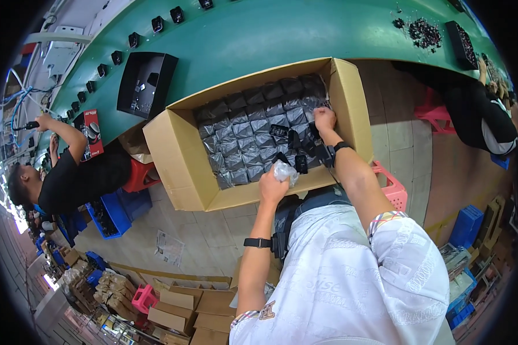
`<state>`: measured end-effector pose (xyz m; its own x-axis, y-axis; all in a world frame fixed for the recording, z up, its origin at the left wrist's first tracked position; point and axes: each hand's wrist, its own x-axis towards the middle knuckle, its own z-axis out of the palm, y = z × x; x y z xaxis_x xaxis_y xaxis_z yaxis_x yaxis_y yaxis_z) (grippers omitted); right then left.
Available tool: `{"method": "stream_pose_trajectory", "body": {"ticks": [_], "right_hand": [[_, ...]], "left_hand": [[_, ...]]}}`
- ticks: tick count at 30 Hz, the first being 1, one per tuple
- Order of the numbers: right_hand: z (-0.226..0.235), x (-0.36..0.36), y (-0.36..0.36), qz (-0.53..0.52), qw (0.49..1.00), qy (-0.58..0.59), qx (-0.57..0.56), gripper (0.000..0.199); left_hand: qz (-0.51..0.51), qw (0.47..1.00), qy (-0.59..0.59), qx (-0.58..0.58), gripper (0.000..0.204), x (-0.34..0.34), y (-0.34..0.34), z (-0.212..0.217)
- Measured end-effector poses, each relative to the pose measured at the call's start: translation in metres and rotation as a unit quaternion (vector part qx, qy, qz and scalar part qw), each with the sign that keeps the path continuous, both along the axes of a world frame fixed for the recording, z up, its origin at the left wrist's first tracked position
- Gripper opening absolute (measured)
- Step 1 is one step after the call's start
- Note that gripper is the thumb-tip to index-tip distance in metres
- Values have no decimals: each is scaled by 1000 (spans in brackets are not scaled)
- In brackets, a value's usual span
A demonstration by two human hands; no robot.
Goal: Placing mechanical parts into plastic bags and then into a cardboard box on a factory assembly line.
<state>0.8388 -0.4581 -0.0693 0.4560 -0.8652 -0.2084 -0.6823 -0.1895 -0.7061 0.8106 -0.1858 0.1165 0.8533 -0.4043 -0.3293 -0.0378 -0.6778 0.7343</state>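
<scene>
A large open cardboard box [184, 155] stands in front of me, with rows of dark, square-looking items in see-through plastic bags [244, 129] inside. At the box's near edge, my left hand [272, 188] is closed on a crumpled see-through plastic bag [286, 171]. My right hand [325, 119] reaches into the box's right end, fingers curled down by the bagged items; what it grips, if anything, is hidden. Between my hands, several loose black pieces [279, 130] without bags lie on top of the rows. Black straps are around both my wrists.
The box leans against a green worktable [259, 29] carrying a black tray [147, 86], a line of small black parts and a pile of small pieces [425, 33]. One co-worker [63, 178] sits at left, another at right. A pink stool [390, 187] stands close behind the box.
</scene>
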Motion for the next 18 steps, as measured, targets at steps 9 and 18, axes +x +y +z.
{"method": "stream_pose_trajectory", "body": {"ticks": [9, 18], "right_hand": [[176, -39, 59, 556, 753, 117, 331, 18], [76, 54, -34, 153, 987, -45, -12, 24]], "left_hand": [[-49, 975, -215, -39, 43, -1, -4, 23], [-57, 996, -55, -35, 32, -5, -4, 7]]}}
